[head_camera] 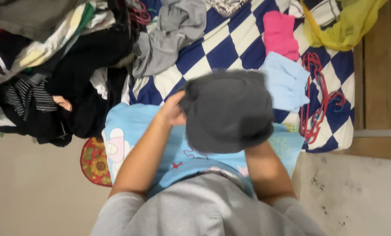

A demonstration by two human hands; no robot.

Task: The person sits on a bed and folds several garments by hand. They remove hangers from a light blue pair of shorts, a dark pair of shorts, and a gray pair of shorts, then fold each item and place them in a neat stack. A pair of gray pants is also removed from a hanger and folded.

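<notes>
While the dark grey garment (pixel 228 111) sits bunched and blurred over the middle of the bed, the left hand (pixel 172 110) has it by its upper-left edge, fingers curled onto the fabric, though the blur keeps me from saying how tightly. And the right hand? It's out of sight under the cloth; only the right forearm (pixel 265 172) shows, running up beneath the lower-right corner, so whether those fingers are spread or pinching I cannot tell. Beneath the garment lies a light blue sheet with cartoon prints (pixel 134 131), spread on the blue and white checkered bedcover (pixel 223 48). Looks to me like the sorting is only partly done: 2 pieces lie folded off to the side, a pink one (pixel 280 32) and a pale blue one (pixel 287 81), with red plastic hangers (pixel 315 98) just beside them. Plenty left, though: a big unsorted heap of dark and striped clothes (pixel 51 74) fills the left, a crumpled grey garment (pixel 171 35) sits up top, and a yellow cloth (pixel 344 24) is cut off at the top-right corner. What kind of garment is in hand, the blur won't let me say.
</notes>
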